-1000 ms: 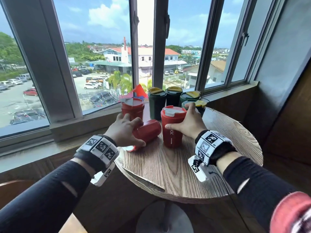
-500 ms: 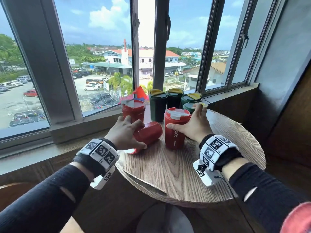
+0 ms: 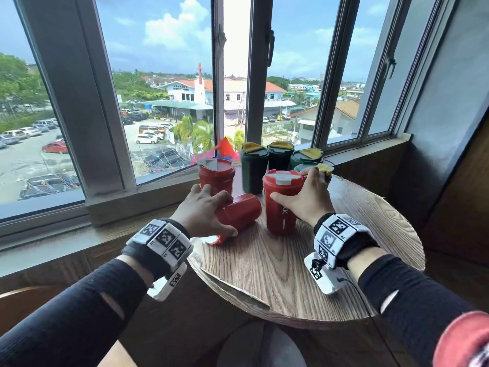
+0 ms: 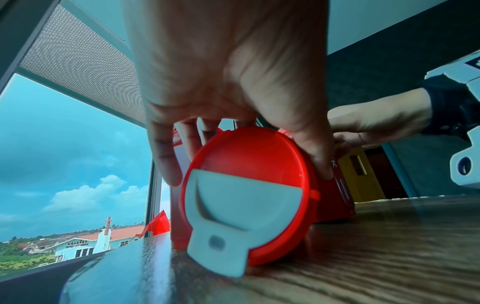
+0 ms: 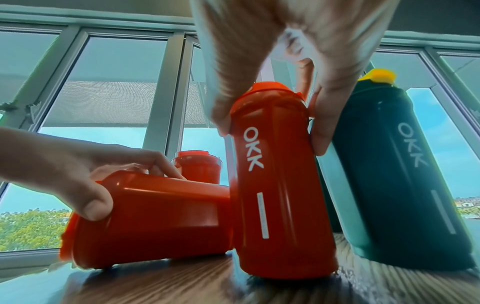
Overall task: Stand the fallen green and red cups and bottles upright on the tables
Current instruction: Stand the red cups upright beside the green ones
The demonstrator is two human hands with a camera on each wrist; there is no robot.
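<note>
Head view high; wrist views table-level, close.

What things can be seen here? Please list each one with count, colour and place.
Upright red cups: two, red with white lids, table middle and back left.
Fallen red cup: one, red, on its side, table left.
Green cups: four, dark green with yellow lids, table back by the window.
Table: one, round, wood.
Window: grey frames, behind the table.
Left hand: grips the fallen red cup.
Right hand: grips the middle upright red cup.
</note>
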